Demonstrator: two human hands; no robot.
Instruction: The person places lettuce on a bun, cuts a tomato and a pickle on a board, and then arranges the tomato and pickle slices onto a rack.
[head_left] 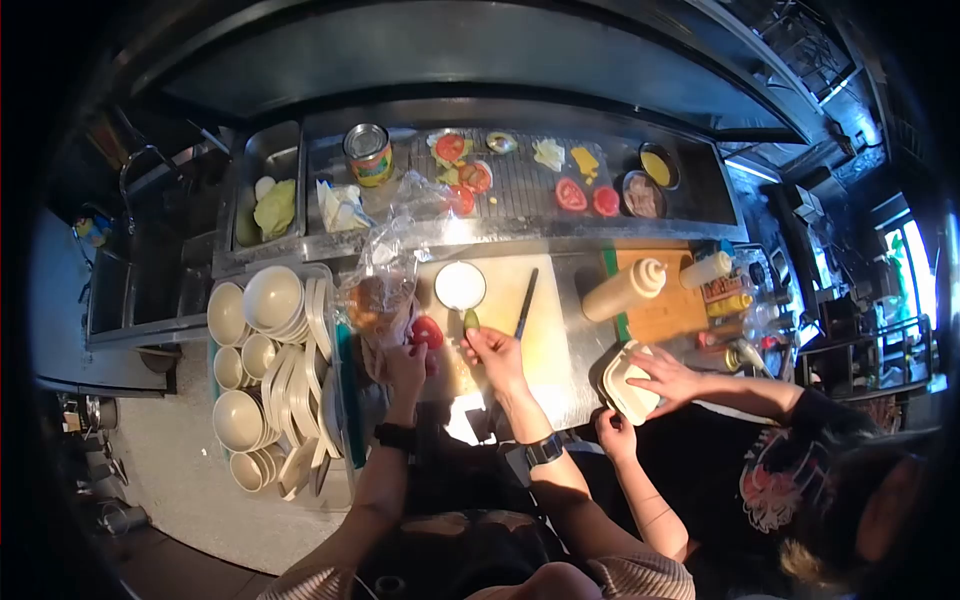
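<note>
My left hand (408,362) is closed at the left edge of the cutting board, next to a red tomato piece (426,332) and a clear plastic bag (385,275); whether it grips either is hard to tell. Between the fingers of my right hand (490,350) is a small green piece (471,320), just below a round white bowl (460,287). Both lie over the pale cutting board (545,350). A dark knife (527,302) rests on the board to the right of the bowl.
At the right, a co-worker's hands (665,380) hold a beige container (630,385). Squeeze bottles (625,290) stand by a wooden board (660,318). Stacked bowls (240,415) fill a tray at left. Behind are a can (368,157) and sliced tomatoes (571,194).
</note>
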